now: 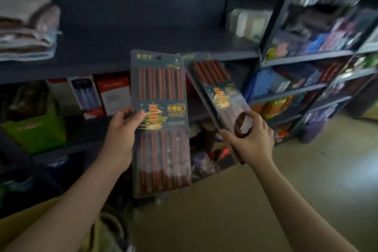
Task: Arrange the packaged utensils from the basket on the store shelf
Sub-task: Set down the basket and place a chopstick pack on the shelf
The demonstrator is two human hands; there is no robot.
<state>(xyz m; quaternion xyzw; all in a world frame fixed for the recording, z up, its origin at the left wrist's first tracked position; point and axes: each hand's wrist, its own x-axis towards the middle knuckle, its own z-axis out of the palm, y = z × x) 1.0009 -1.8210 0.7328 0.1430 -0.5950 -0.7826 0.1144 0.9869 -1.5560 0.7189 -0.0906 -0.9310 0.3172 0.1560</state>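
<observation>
Two flat packs of brown chopsticks are held up in front of the dark shelf [143, 47]. My left hand [122, 129] grips the left chopstick pack [160, 88] by its left edge, upright and facing me. My right hand [251, 139] holds the right chopstick pack [216, 84] near its lower end, tilted with its top leaning left toward the other pack. The tops of both packs reach the front edge of the wide shelf board. A woven basket [110, 225] shows partly at the bottom, below my left arm.
Folded towels [26, 26] lie at the shelf's left end. Boxed goods [98, 96] fill the level below. A second rack [306, 57] packed with colourful packages stands to the right. Beige floor [266, 190] spreads below right.
</observation>
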